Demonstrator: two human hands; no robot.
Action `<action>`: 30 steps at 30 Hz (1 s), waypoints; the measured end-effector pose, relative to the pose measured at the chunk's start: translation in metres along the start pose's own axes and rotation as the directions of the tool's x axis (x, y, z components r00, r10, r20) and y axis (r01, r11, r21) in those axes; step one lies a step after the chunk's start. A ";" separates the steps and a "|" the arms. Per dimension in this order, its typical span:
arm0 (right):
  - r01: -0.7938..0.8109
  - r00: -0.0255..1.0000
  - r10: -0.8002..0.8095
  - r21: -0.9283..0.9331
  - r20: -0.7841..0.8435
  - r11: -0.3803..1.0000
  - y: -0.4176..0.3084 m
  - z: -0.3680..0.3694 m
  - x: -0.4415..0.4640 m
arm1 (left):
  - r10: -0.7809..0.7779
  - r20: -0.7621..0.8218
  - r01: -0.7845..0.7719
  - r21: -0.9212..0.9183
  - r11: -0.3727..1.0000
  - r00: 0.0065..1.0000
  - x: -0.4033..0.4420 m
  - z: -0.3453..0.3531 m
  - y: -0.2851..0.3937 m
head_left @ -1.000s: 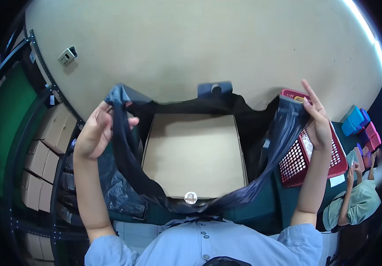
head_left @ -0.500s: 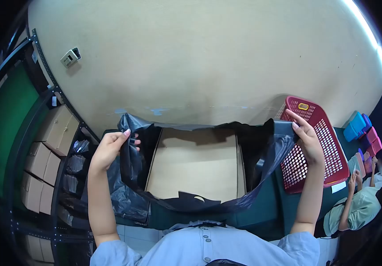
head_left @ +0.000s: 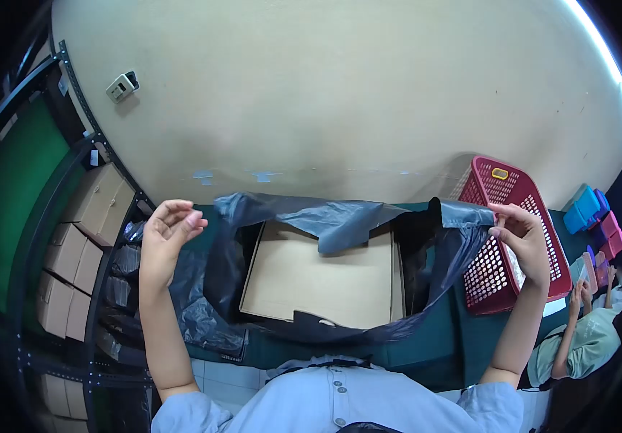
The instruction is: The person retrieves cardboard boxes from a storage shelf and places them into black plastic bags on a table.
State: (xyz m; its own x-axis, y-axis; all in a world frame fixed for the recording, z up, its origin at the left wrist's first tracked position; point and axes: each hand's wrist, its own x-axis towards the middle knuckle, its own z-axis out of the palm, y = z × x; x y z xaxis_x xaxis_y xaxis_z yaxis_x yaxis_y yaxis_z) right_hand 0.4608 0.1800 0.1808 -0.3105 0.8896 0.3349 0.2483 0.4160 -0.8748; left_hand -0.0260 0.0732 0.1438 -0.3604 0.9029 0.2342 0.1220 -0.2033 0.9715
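A flat brown cardboard box (head_left: 322,278) lies inside a black plastic bag (head_left: 303,209), whose mouth is spread wide around it on the dark green table. My left hand (head_left: 168,234) is raised just left of the bag, touching nothing, with its fingers apart. At the bag's right edge, my right hand (head_left: 520,238) pinches the plastic between thumb and fingers. The bag's back edge folds inward over part of the box, and its front edge with a handle hole lies along the box's near side.
A red perforated basket (head_left: 520,191) stands at the right on the green table (head_left: 426,353). Beyond it are colored bins (head_left: 581,209) and another person (head_left: 581,343). Folded black bags (head_left: 206,317) lie at the left, beside a shelf with cardboard boxes (head_left: 65,252).
My left hand has let go of the bag and moved left. The bag has come down around the box, and its back edge has flopped inward. My right hand has shifted slightly right, still gripping.
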 end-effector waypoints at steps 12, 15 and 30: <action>0.072 0.995 -0.094 -0.426 -0.031 0.902 -0.006 0.030 0.003 | 0.032 0.052 -0.052 0.455 0.889 0.998 -0.015 0.025 -0.042; 0.158 0.977 -0.210 -0.523 -0.040 0.838 -0.015 0.040 0.005 | 0.038 -0.001 -0.035 0.405 0.914 0.999 -0.011 0.030 -0.053; 0.242 0.892 -0.423 -0.624 -0.157 0.743 -0.006 0.025 -0.007 | -0.058 0.129 0.134 -0.720 0.681 0.990 -0.017 0.004 -0.045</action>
State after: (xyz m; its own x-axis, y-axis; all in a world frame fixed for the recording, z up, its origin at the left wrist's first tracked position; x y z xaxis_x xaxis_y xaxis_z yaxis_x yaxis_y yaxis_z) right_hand 0.4383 0.1666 0.1747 -0.2377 0.6478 0.7238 0.6822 0.6418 -0.3503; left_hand -0.0221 0.0684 0.0960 -0.2448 0.9545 0.1706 -0.6308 -0.2904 0.7196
